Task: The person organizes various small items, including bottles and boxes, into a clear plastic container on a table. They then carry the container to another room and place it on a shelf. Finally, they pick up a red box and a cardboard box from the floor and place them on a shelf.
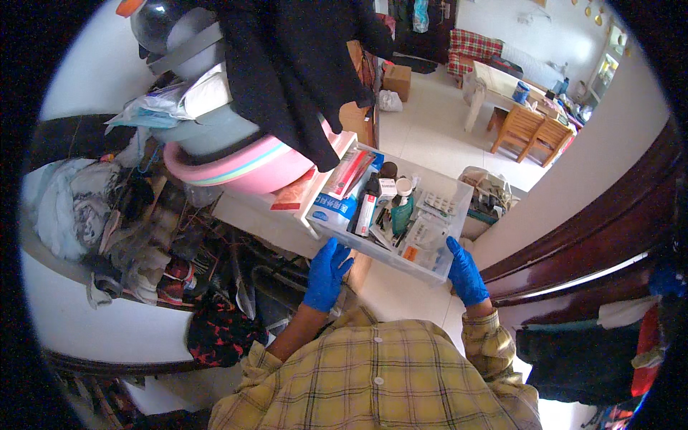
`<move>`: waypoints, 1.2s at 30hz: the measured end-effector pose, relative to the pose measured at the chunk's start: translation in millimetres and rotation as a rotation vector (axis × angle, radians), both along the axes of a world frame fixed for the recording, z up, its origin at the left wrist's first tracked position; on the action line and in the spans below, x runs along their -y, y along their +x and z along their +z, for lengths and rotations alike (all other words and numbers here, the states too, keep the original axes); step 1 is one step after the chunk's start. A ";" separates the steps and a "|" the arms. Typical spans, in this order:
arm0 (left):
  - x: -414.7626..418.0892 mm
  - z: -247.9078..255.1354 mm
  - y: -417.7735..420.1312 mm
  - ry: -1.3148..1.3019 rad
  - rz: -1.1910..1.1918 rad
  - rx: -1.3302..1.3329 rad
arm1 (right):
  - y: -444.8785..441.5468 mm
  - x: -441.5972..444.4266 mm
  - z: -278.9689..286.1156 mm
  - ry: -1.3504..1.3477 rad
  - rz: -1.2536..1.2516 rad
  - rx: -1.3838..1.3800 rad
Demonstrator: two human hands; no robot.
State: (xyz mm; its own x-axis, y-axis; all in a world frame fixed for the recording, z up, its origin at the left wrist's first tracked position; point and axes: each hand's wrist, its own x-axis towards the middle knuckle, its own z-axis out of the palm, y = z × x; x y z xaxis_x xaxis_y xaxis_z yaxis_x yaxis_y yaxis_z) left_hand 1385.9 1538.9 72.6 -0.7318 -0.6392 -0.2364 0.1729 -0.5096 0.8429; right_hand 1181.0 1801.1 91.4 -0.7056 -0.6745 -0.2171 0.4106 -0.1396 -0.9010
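A translucent plastic drawer (400, 260) juts out of a white drawer unit (346, 141) in front of me. In it lie a blue packet (333, 210), a dark bottle with a white and red label (366, 212), a small white box (387, 189), a green packet (401, 216) and blister packs (436, 203). My left hand (327, 275), in a blue glove, is at the drawer's near left corner, fingers apart. My right hand (467, 273), also in a blue glove, is at the near right corner, its fingertips by the wall of the drawer. Whether either hand grips the plastic is unclear.
Pink basins (242, 174) and black cloth (285, 64) are piled on the unit. To the left stands a cluttered rack of shoes and bags (145, 258). A wall edge (580, 161) and dark wood frame (580, 247) are close on the right. Farther off are a table (481, 80) and wooden chairs (521, 126).
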 end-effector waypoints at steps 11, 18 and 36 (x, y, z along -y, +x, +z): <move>-7.4 9.0 15.5 -0.639 0.091 0.074 | 26.2 -0.1 -4.1 -0.015 -0.135 -0.177; -15.7 81.4 4.2 -1.429 0.351 0.123 | 30.4 48.2 16.3 0.018 -0.022 -0.101; 1.3 86.0 11.6 -1.702 0.248 0.252 | 86.4 51.6 5.8 -0.166 -0.138 -0.571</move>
State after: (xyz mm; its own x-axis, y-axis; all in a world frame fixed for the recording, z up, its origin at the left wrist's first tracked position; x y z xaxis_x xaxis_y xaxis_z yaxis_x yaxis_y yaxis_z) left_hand 1397.5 1537.6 158.6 -0.6400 -0.3554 0.6813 -0.1060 0.9190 0.3798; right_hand 1267.4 1749.5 97.2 -0.7627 -0.5611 0.3217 -0.1628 -0.3148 -0.9351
